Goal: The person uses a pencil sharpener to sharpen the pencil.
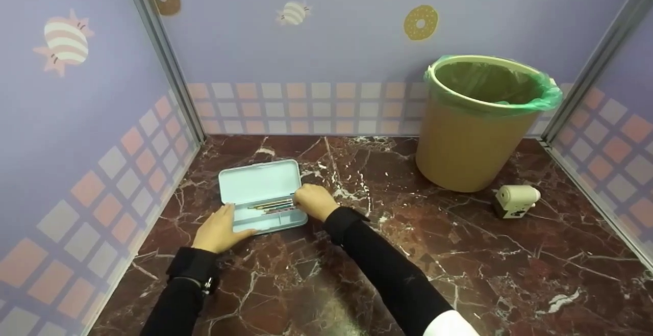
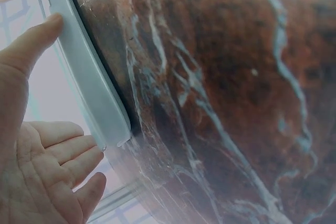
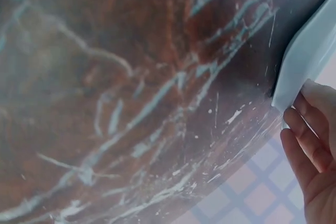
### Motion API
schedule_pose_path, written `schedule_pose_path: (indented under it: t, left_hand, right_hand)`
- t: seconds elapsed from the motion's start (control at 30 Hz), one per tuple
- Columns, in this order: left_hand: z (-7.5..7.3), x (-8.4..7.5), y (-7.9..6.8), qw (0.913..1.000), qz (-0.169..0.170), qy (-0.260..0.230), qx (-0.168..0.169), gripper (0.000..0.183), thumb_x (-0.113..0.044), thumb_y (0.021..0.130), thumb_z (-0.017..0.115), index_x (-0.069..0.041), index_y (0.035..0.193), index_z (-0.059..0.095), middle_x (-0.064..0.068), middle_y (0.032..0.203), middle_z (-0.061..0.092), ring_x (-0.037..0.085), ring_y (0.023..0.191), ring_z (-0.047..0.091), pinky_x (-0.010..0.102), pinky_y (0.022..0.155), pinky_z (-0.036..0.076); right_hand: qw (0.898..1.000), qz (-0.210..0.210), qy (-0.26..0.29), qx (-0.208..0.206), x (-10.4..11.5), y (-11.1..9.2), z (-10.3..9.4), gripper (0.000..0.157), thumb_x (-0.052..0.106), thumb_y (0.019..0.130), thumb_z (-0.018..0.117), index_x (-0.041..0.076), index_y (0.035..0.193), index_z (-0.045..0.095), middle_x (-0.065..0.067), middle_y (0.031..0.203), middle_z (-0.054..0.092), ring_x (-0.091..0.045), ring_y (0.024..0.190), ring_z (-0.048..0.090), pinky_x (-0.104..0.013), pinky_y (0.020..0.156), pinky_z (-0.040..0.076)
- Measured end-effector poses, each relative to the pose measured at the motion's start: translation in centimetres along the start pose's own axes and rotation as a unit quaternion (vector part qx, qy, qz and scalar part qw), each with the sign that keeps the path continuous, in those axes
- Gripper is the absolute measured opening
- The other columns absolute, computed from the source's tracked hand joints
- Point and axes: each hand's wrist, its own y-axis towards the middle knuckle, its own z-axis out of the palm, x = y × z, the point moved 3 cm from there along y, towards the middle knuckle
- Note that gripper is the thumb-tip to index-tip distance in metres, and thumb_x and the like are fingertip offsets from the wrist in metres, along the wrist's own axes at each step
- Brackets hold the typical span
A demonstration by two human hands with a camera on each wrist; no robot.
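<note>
A pale blue pencil case (image 1: 260,183) lies on the table with its lid tipped back. Several slim pencils (image 1: 270,205) lie lengthwise inside. At the case's left end rests my left hand (image 1: 217,230), thumb along the front wall, fingers extended by the end. The left wrist view shows that thumb on the case's wall (image 2: 89,72) and the other fingers loosely straight. My right hand (image 1: 316,201) bends its fingers over the right end and pinches the pencils' ends, its fingertips hidden from above. In the right wrist view, its fingers (image 3: 302,150) are beside the case's corner (image 3: 294,77).
A tan bin (image 1: 459,147) with a green liner (image 1: 548,96) stands at the back right. In front of it sits a small cream-coloured device (image 1: 518,201). Patterned walls (image 1: 326,50) enclose the dark red marbled table (image 1: 316,285) at the back and sides.
</note>
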Motion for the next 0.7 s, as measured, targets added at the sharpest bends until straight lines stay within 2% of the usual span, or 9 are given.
schedule_pose_path:
  t: [0.3, 0.53, 0.7]
  left_hand:
    - [0.14, 0.13, 0.02, 1.0, 0.009, 0.0, -0.004, 0.095, -0.048, 0.087, 0.076, 0.021, 0.143, 0.04, 0.042, 0.146, 0.046, 0.056, 0.137, 0.047, 0.064, 0.119, 0.034]
    - [0.08, 0.1, -0.11, 1.0, 0.003, -0.008, 0.002, 0.094, -0.046, 0.088, 0.075, 0.021, 0.143, 0.039, 0.042, 0.147, 0.044, 0.056, 0.138, 0.046, 0.063, 0.119, 0.034]
    - [0.05, 0.01, -0.01, 1.0, 0.004, -0.008, 0.002, 0.093, -0.045, 0.088, 0.075, 0.021, 0.143, 0.039, 0.042, 0.148, 0.045, 0.055, 0.139, 0.045, 0.063, 0.119, 0.034]
  right_hand:
    - [1.0, 0.005, -0.019, 0.012, 0.14, 0.7, 0.21, 0.008, 0.004, 0.081, 0.076, 0.01, 0.079, 0.081, -0.004, 0.082, 0.079, -0.026, 0.081, 0.075, -0.039, 0.073, 0.062]
    - [0.999, -0.007, -0.039, 0.003, 0.44, 0.87, -0.01, 0.011, 0.004, 0.082, 0.074, 0.009, 0.072, 0.077, -0.005, 0.08, 0.079, -0.025, 0.078, 0.075, -0.039, 0.07, 0.061]
    - [0.997, -0.01, -0.073, 0.002, 0.49, 0.94, 0.01, 0.009, 0.007, 0.083, 0.075, 0.01, 0.074, 0.077, -0.005, 0.083, 0.079, -0.023, 0.079, 0.076, -0.038, 0.07, 0.062]
